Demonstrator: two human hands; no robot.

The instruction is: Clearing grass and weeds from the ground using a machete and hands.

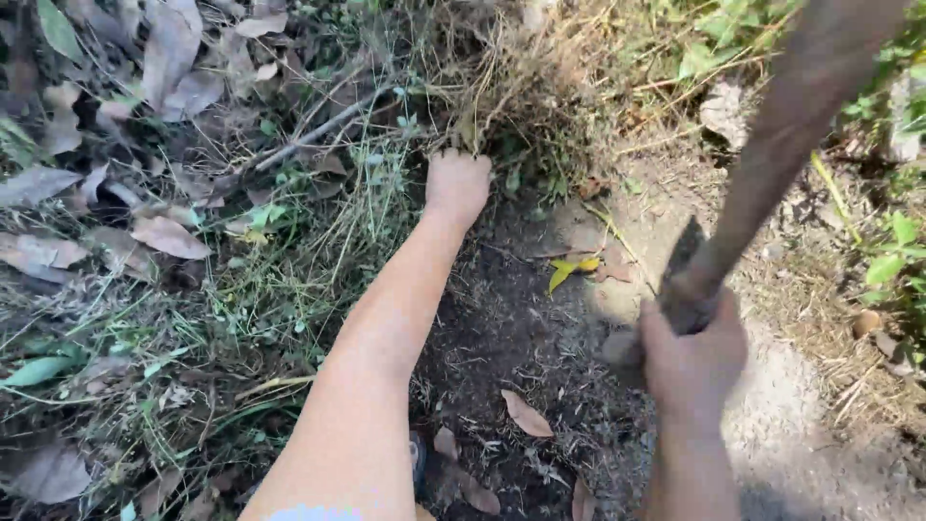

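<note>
Outdoors, on dark bare soil [511, 328] with dry leaves [169, 236] around. The left hand [456, 185] is closed on a grass clump [521, 92]; the right hand [693, 352] is wrapped around a wooden handle [781, 125].

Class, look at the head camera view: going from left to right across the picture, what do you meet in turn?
Dry brown leaves → green grass patch → left hand gripping a clump of dry grass → yellow leaf → right hand holding a wooden handle → green plant.
</note>
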